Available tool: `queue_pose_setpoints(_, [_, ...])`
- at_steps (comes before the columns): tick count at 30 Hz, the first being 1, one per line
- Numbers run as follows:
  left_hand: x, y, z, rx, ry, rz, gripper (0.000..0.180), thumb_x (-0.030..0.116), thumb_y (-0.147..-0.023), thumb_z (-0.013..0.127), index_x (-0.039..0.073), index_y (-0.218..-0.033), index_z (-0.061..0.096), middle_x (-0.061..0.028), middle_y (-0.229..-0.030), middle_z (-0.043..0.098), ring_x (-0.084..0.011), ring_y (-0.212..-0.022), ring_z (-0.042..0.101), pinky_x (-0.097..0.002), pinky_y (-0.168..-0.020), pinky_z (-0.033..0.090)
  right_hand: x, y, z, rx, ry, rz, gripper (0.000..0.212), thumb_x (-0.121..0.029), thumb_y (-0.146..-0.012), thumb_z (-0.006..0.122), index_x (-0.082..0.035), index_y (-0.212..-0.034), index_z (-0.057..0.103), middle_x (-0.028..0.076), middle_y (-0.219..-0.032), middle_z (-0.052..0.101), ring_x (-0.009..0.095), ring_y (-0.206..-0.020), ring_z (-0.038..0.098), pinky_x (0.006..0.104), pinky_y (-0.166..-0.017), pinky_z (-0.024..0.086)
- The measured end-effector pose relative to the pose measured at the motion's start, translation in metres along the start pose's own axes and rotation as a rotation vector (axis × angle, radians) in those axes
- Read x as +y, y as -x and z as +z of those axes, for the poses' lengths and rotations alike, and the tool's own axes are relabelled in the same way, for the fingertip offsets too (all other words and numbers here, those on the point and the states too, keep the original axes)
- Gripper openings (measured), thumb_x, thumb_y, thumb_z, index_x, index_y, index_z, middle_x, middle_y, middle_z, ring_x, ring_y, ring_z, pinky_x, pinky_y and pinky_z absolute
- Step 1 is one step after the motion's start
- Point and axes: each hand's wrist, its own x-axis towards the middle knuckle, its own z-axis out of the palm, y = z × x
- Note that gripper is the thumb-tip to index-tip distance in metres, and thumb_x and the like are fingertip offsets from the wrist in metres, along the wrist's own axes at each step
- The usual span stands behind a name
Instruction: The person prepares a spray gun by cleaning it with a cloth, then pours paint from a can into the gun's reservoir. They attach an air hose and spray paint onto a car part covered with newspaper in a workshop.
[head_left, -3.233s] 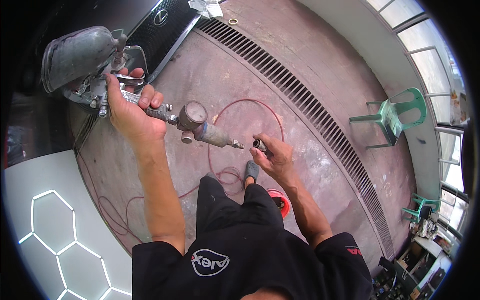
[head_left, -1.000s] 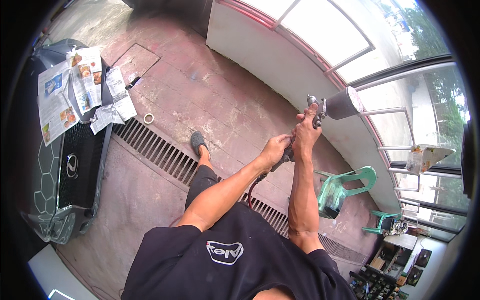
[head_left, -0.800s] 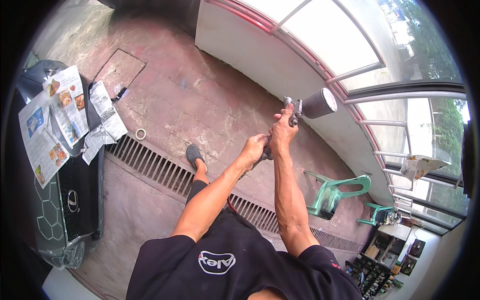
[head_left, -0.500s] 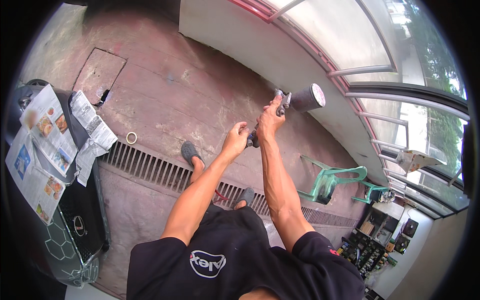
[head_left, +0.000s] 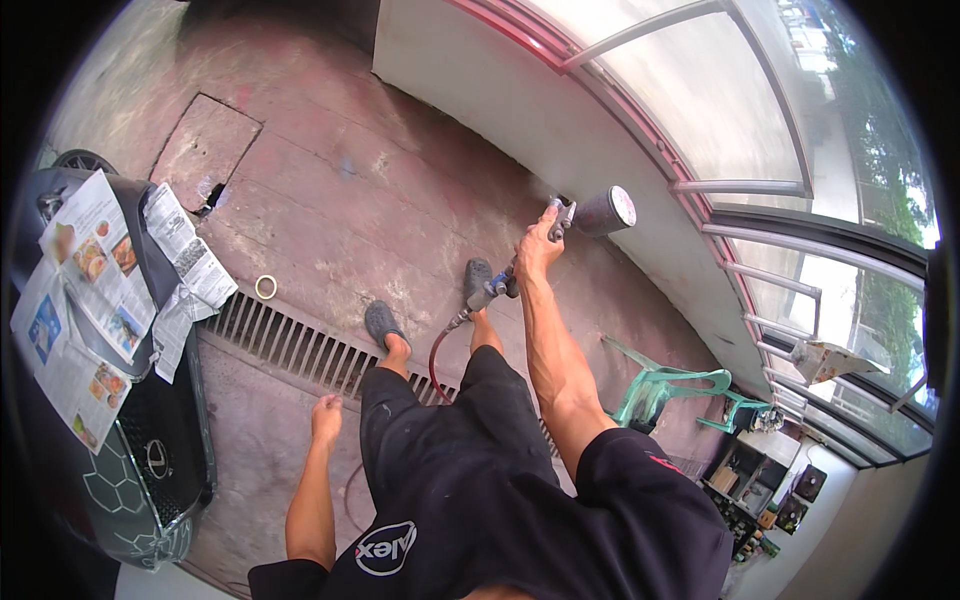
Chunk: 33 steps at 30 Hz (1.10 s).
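Held out ahead of me, my right hand is wrapped around the grip of a paint spray gun. The gun's dark cup, with a pale end, points to the right. Below the grip, a metal fitting with a blue part joins a dark red air hose, which runs down past my legs. My left hand hangs low on the left side, away from the gun, its fingers curled in with nothing visible in them.
A dark car bumper with newspaper sheets over it stands at the left. A tape roll lies near the floor grate. Green plastic chairs stand at the right, below a low wall and windows. Shelves hold supplies.
My left hand has left the gun's lower fitting and dropped down to the left. The gun has shifted slightly left in my right hand. My right foot has moved forward.
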Motion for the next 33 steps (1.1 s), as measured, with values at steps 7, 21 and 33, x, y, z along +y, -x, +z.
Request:
queue_pose_setpoints(7, [0.058,-0.011,0.124,-0.082,0.184,-0.162,0.083,0.048,-0.110,0.069,-0.008,-0.167,0.044,-0.0300,-0.168,0.051,-0.0392,-0.156,0.051,-0.0425,-0.127,0.040,0.078,-0.101,0.060,-0.042,0.061,-0.019,0.053,-0.059,-0.109,0.070,-0.008,-0.095,0.063,0.000,-0.074,0.060,0.012,-0.052,0.051,0.0329,-0.045,0.041])
queue_pose_setpoints(21, [0.165,-0.026,0.262,0.184,-0.155,-0.473,0.108,0.062,-0.082,0.094,-0.013,-0.148,0.051,-0.0381,-0.144,0.063,-0.0489,-0.136,0.063,-0.0500,-0.118,0.048,0.121,-0.227,0.122,-0.085,0.168,-0.185,0.047,-0.046,-0.116,0.064,0.001,-0.119,0.065,0.004,-0.093,0.062,0.016,-0.087,0.058,0.0366,-0.080,0.050])
queue_pose_setpoints(33, [0.209,-0.027,0.294,0.094,-0.349,-0.494,0.114,0.068,-0.080,0.091,-0.008,-0.155,0.051,-0.0359,-0.145,0.067,-0.0495,-0.138,0.065,-0.0517,-0.119,0.048,0.120,-0.316,0.142,0.030,-0.013,-0.293,0.051,-0.053,-0.111,0.069,-0.007,-0.093,0.058,-0.002,-0.068,0.051,0.008,-0.049,0.047,0.0273,-0.044,0.038])
